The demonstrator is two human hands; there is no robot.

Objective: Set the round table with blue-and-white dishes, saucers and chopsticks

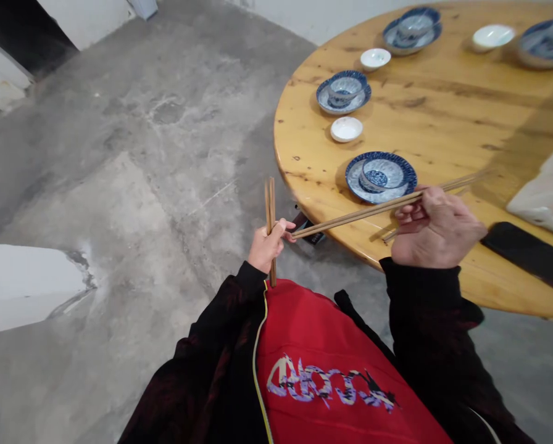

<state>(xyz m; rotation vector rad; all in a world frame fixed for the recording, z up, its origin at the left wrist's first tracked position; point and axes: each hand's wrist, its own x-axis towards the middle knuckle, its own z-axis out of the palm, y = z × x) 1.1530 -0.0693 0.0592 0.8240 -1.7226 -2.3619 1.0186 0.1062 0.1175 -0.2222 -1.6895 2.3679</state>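
My left hand [266,245] is closed around a small bunch of wooden chopsticks [270,206], held upright off the table's edge. My right hand [436,231] grips a pair of long chopsticks [360,214] that slants across the table rim. Their left ends come close to my left fingers; whether they touch I cannot tell. Under my right hand, the end of another chopstick [388,237] pokes out over the tabletop. Just beyond that hand sits a blue-patterned plate [350,179] with a bowl [381,172] on it.
The round wooden table [443,123] bears more blue plates with bowls, and small white dishes such as this one [346,129]. A black phone [531,256] lies by my right wrist, near a whitish sheet or bag [547,191]. A white pillar base [26,287] stands left on the concrete floor.
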